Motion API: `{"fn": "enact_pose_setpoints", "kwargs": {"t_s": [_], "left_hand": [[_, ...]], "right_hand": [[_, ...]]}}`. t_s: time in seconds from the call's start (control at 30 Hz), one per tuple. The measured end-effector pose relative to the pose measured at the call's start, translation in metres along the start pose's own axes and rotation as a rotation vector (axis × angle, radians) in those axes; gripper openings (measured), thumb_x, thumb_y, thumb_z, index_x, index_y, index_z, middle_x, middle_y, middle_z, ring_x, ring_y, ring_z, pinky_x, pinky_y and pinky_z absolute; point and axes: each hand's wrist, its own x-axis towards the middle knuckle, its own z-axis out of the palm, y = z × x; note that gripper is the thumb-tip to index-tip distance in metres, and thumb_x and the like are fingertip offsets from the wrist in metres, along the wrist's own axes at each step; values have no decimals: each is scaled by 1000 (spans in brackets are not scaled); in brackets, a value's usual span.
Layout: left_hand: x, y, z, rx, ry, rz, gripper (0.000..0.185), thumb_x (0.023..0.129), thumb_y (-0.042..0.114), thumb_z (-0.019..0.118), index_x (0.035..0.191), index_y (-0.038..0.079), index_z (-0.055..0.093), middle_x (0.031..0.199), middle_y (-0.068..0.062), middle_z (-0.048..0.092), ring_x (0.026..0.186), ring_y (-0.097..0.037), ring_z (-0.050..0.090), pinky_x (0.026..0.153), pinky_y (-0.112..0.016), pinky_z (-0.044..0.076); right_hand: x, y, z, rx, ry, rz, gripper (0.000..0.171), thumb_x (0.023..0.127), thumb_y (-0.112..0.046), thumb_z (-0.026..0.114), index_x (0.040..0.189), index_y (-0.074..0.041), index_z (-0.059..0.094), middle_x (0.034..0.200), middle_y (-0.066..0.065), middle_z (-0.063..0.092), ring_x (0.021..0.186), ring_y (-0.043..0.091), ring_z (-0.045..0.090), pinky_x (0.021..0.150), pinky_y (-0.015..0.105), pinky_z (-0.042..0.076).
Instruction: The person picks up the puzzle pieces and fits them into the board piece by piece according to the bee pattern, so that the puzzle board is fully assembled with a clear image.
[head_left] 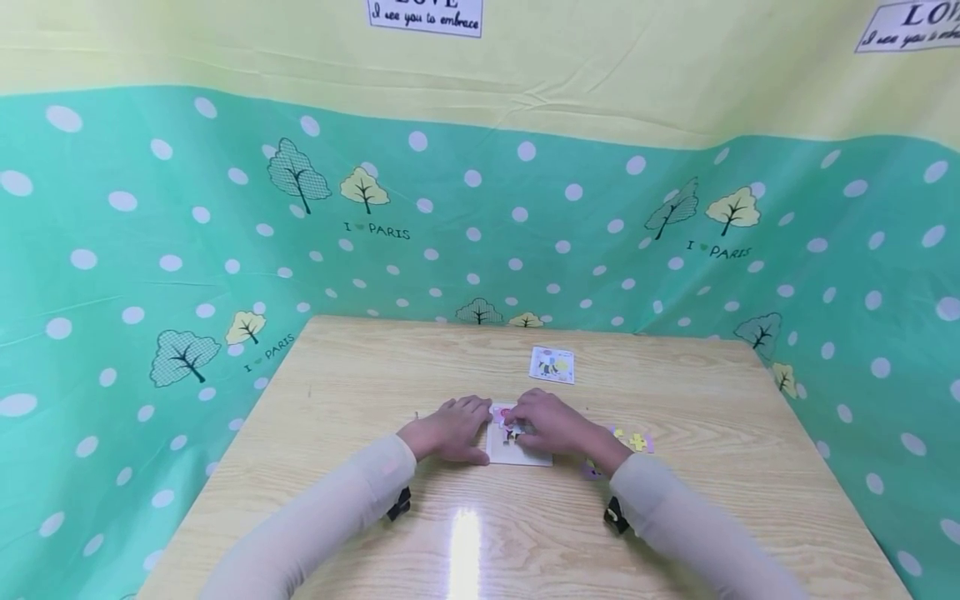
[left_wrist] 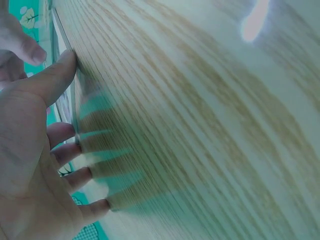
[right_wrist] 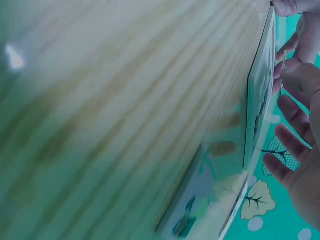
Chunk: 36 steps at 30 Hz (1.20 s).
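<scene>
A small white puzzle board (head_left: 525,455) lies on the table, with a few pieces set in its upper left part. At its left edge rests my left hand (head_left: 453,429), fingers extended and the thumb touching the board's rim in the left wrist view. My right hand (head_left: 553,421) is over the board. Between its thumb and index finger it pinches a thin puzzle piece (right_wrist: 285,56), seen edge-on in the right wrist view; the other fingers are loosely bent. The piece's printed face is hidden.
Several loose puzzle pieces (head_left: 637,442) lie right of the board, some partly hidden by the right forearm. Behind the board is a square picture card (head_left: 552,367) with a bee. A green and yellow patterned cloth (head_left: 480,200) hangs around the wooden table (head_left: 360,533).
</scene>
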Motion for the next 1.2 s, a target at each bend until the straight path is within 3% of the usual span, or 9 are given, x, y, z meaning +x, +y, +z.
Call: {"fn": "enact_pose_setpoints", "kwargs": {"t_s": [0.7, 1.2], "left_hand": [[2, 1, 1, 15, 0, -2, 83, 88, 66, 65, 149, 12, 45, 166, -12, 33, 153, -32, 32, 123, -59, 32], [3, 0, 2, 13, 0, -2, 84, 88, 65, 66, 149, 12, 45, 166, -11, 32, 153, -32, 32, 123, -59, 32]], "right_hand": [[16, -6, 13, -37, 2, 46, 29, 88, -22, 74, 117, -22, 76, 104, -6, 70, 115, 19, 58, 103, 43, 50], [17, -5, 15, -99, -11, 4, 23, 93, -25, 69, 115, -23, 76, 113, -1, 71, 122, 24, 58, 105, 45, 50]]}}
